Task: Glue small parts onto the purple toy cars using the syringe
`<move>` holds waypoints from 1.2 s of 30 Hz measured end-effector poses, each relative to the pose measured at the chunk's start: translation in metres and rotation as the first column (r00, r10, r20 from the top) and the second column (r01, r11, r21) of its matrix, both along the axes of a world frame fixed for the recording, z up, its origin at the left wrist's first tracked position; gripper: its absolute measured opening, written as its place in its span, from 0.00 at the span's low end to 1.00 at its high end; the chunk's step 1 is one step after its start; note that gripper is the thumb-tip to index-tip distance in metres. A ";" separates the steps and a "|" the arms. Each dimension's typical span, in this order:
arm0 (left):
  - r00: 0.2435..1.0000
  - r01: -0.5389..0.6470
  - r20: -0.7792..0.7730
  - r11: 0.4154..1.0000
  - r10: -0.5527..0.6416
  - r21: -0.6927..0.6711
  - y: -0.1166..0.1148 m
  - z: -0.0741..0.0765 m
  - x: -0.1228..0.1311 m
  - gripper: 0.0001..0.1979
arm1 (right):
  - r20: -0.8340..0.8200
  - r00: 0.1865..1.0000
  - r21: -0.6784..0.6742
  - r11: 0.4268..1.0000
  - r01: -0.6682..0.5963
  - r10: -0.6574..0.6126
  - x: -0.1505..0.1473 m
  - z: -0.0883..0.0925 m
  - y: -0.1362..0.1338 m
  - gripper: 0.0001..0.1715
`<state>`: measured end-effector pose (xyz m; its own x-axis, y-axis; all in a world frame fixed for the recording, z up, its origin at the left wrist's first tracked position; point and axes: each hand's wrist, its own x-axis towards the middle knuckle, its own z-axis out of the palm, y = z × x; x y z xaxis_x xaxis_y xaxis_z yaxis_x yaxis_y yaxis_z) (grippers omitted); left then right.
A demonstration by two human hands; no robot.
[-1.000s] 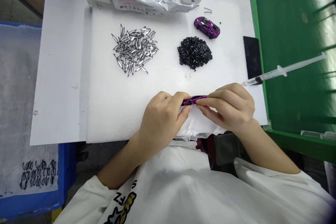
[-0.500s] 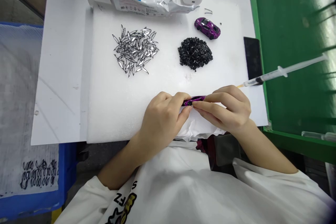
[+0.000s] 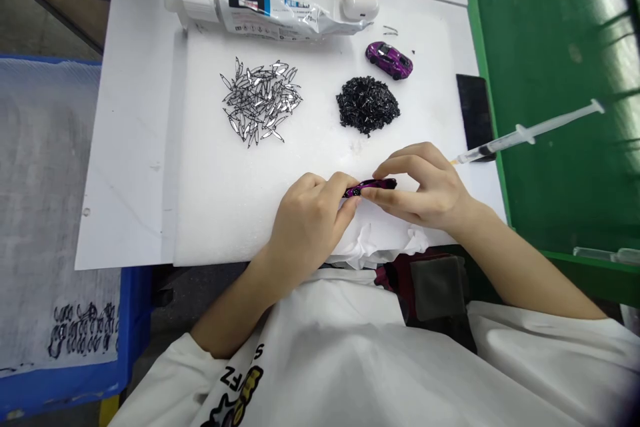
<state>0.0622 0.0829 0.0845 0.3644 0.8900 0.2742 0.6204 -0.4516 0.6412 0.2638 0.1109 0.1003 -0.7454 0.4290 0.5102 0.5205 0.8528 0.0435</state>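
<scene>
White counter by a green panel, purple toy car held in both hands

The white counter (image 3: 130, 147) runs alongside a green panel (image 3: 550, 47) on the right, and a blue crate (image 3: 135, 327) lined with white mesh sits low on the left. A white foam board (image 3: 220, 213) lies on the counter, with a crumpled tissue (image 3: 373, 247) at its near edge. The left hand (image 3: 307, 230) and right hand (image 3: 425, 187) form a closed grip on the purple toy car (image 3: 370, 187), holding it from either end just above the foam. Ahead of the grip sits a black heap of slivers (image 3: 367, 105) and, ahead and to the left, a loose pile of silver-and-black slivers (image 3: 260, 101). A second purple toy car (image 3: 389, 60) sits beyond the black heap, and a plastic packet (image 3: 265, 13) lies at the far edge of the foam. Right of the grip, a syringe (image 3: 525, 137) lies across the counter's edge, just beside a black pad (image 3: 475, 107)
</scene>
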 end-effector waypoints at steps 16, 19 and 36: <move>1.000 0.015 0.015 1.000 -0.014 -0.016 -0.002 0.000 0.000 0.07 | -0.135 0.950 -0.357 0.909 0.217 -0.281 -0.011 0.024 0.013 0.06; 0.998 0.069 0.000 0.997 -0.069 0.030 -0.005 0.000 0.000 0.06 | -0.039 0.975 -0.431 0.884 0.179 -0.217 -0.033 0.023 0.028 0.07; 0.953 -0.010 0.298 0.986 0.060 -0.168 -0.088 -0.073 -0.048 0.08 | 0.160 0.937 -0.372 0.860 0.348 -0.310 -0.116 -0.011 0.075 0.05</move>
<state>0.0141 -0.0052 0.0114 0.2548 0.9423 0.2169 0.4008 -0.3071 0.8632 0.1479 0.1862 0.0893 -0.5607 0.8065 0.1876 0.7837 0.5900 -0.1942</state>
